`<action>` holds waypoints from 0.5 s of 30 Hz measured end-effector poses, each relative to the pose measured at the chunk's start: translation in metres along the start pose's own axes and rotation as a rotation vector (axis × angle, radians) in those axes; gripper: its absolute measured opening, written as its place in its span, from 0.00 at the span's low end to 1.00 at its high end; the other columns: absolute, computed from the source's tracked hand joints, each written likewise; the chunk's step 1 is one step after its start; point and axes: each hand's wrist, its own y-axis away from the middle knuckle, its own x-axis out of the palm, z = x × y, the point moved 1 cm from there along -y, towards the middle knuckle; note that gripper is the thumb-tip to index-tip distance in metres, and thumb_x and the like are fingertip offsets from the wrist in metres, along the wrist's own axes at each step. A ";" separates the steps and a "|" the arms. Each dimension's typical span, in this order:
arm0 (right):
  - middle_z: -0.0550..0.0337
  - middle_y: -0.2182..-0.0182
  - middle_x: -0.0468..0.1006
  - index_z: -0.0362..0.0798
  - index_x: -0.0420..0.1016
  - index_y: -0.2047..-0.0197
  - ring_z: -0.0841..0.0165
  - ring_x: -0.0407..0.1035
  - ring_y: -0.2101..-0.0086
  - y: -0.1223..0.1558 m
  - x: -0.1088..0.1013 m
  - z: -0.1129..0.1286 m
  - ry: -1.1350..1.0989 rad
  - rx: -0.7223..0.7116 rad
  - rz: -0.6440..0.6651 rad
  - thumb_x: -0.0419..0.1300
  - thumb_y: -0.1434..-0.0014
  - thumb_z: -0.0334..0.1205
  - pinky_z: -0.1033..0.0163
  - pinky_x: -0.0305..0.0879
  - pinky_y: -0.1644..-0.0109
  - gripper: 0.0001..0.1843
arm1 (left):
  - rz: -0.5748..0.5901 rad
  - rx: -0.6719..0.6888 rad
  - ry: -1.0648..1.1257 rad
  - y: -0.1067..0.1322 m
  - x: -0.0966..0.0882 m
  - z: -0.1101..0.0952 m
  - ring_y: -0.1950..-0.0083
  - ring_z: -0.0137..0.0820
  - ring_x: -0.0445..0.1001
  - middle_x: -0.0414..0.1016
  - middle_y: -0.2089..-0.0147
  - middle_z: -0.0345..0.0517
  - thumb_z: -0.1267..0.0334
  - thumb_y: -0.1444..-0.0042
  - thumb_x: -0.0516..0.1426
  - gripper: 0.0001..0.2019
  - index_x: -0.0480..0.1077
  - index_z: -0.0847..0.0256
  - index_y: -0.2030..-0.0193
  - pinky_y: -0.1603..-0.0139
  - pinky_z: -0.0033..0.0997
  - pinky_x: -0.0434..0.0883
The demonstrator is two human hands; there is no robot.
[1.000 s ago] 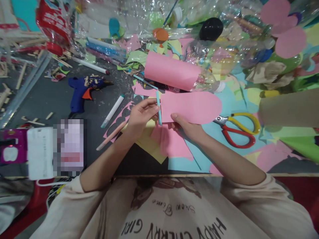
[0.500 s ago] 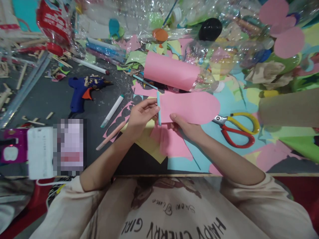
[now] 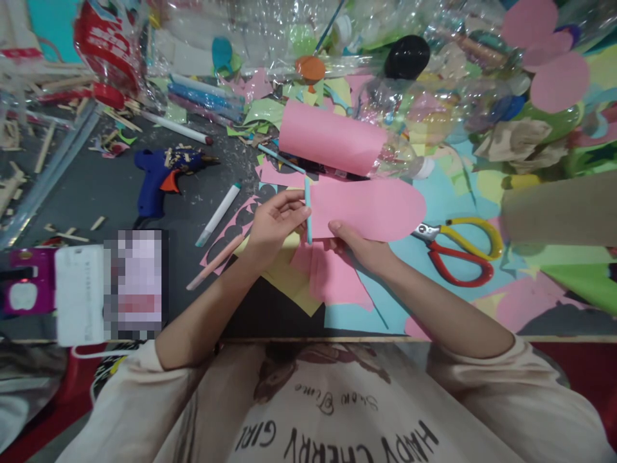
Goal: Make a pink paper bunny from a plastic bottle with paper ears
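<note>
My left hand [image 3: 272, 226] pinches a thin light-blue stick [image 3: 307, 209] held upright against the straight left edge of a pink paper cut-out [image 3: 369, 207] with a rounded right end. My right hand [image 3: 359, 245] grips the lower edge of that pink cut-out, thumb on top. Both hands hover just above loose pink and yellow paper sheets [image 3: 313, 276] on the table.
Red and yellow scissors [image 3: 457, 247] lie right of my hands. A pink paper roll [image 3: 332, 137] sits behind them, among clear plastic bottles. A blue glue gun [image 3: 161, 177], markers [image 3: 218, 214] and wood scraps lie left. A white device [image 3: 80, 296] rests near the front edge.
The pink cut-out and blue stick shifted very slightly left; both hands keep the same grip.
</note>
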 end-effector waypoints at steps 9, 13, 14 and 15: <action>0.63 0.83 0.66 0.49 0.69 0.82 0.73 0.59 0.79 0.000 0.000 0.000 0.005 0.003 -0.019 0.58 0.52 0.76 0.62 0.56 0.75 0.35 | -0.010 -0.048 -0.021 0.001 0.003 -0.002 0.71 0.24 0.73 0.74 0.72 0.36 0.56 0.55 0.70 0.16 0.72 0.60 0.64 0.70 0.23 0.72; 0.64 0.83 0.65 0.49 0.69 0.82 0.73 0.59 0.79 0.000 0.001 0.001 -0.028 0.001 -0.015 0.59 0.53 0.76 0.62 0.58 0.74 0.35 | -0.005 -0.068 -0.020 0.002 0.005 -0.005 0.70 0.24 0.74 0.74 0.72 0.37 0.57 0.56 0.70 0.16 0.72 0.60 0.65 0.69 0.22 0.71; 0.64 0.83 0.65 0.49 0.69 0.82 0.73 0.59 0.79 0.001 0.001 0.001 -0.032 0.000 -0.016 0.60 0.53 0.75 0.62 0.58 0.74 0.35 | -0.005 -0.065 -0.021 0.003 0.005 -0.006 0.70 0.24 0.74 0.74 0.72 0.37 0.57 0.56 0.70 0.16 0.72 0.60 0.66 0.69 0.21 0.71; 0.64 0.83 0.66 0.49 0.69 0.81 0.73 0.60 0.79 0.001 0.001 0.000 -0.032 -0.001 -0.015 0.60 0.53 0.75 0.62 0.59 0.73 0.34 | -0.006 -0.061 -0.024 0.003 0.005 -0.007 0.70 0.23 0.74 0.74 0.71 0.37 0.57 0.56 0.70 0.15 0.72 0.60 0.66 0.69 0.21 0.70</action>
